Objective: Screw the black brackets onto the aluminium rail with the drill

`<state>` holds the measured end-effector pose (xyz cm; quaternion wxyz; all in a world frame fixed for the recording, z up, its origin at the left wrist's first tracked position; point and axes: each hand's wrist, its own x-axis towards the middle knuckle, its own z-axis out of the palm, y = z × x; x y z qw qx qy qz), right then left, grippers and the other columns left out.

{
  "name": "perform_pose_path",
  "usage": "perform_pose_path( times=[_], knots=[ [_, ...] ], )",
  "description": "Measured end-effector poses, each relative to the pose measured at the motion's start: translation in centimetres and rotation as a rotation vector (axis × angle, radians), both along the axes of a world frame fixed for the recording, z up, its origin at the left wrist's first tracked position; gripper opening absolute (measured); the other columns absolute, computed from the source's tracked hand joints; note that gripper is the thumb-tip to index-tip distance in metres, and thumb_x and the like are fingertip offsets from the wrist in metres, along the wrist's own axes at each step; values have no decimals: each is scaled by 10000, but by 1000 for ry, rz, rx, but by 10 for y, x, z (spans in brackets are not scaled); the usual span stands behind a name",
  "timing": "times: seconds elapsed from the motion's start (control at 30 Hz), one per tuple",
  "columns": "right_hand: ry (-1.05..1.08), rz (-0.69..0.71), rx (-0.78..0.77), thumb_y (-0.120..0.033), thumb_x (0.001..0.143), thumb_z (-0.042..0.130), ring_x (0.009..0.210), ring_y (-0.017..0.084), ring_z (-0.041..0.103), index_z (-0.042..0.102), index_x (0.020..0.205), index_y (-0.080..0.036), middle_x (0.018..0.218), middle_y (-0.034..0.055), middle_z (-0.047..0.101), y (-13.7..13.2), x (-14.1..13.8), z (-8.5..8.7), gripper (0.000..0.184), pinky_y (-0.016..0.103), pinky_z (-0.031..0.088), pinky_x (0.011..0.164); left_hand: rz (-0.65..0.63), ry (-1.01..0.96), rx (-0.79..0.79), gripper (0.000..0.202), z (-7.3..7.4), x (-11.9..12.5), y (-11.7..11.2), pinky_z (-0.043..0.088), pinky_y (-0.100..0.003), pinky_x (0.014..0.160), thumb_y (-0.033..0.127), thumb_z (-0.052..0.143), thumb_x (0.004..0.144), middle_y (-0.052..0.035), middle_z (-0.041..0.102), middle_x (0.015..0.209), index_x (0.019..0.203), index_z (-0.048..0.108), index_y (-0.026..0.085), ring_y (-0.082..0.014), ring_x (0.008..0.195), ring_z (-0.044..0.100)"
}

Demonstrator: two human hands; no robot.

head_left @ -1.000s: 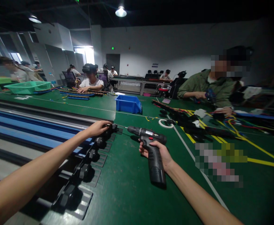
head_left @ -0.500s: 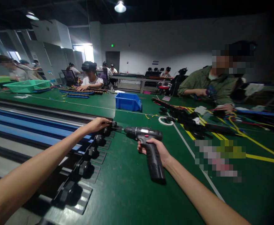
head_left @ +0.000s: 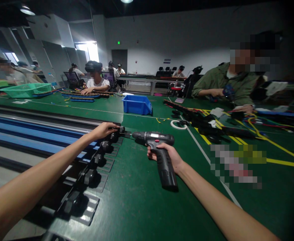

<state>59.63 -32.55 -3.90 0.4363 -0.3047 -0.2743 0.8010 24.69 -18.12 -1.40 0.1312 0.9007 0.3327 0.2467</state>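
Observation:
My right hand (head_left: 169, 156) grips the handle of a black cordless drill (head_left: 159, 150), which lies level and points left. Its bit reaches the far end of a row of several black caster wheels on grey plates (head_left: 94, 167), which runs along the green table (head_left: 141, 207). My left hand (head_left: 104, 130) is closed over the farthest caster (head_left: 116, 134), right where the bit touches it.
A blue conveyor (head_left: 23, 134) runs along the left. A blue bin (head_left: 137, 104) and a white tape ring (head_left: 178, 125) sit further back. Black parts with yellow and red wires (head_left: 212, 125) lie to the right, where a person in a green jacket (head_left: 227, 85) works. Other people sit behind.
The drill has moved left, and its bit now meets the caster under my left hand. The view has tilted down a little. My left hand stayed on the caster.

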Motion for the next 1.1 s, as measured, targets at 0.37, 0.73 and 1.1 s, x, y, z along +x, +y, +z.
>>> perform_pose_path(
  times=[0.37, 0.73, 1.1],
  knots=[
    [-68, 26, 30, -225, 815, 579, 867, 195, 659, 649, 1018, -80, 928, 122, 682, 7, 1, 9, 259, 317, 540, 854, -10, -14, -13, 409, 1, 0, -2, 475, -311, 911, 456, 506, 925, -91, 706, 1138, 1159, 692, 177, -238, 1036, 646],
    [-199, 84, 47, -261, 851, 604, 748, 154, 644, 653, 909, -80, 803, 95, 665, 10, 0, 26, 196, 203, 520, 596, -16, -38, -20, 388, -2, -1, 0, 474, -309, 901, 437, 514, 925, -87, 704, 1135, 1148, 691, 174, -233, 1031, 645],
    [-198, 19, 22, -201, 841, 612, 809, 184, 682, 652, 952, -89, 887, 121, 702, 6, -4, 28, 163, 250, 577, 670, -4, -42, -31, 401, -1, 1, -2, 473, -310, 908, 457, 504, 920, -91, 705, 1130, 1139, 691, 178, -236, 1035, 641]
  ],
)
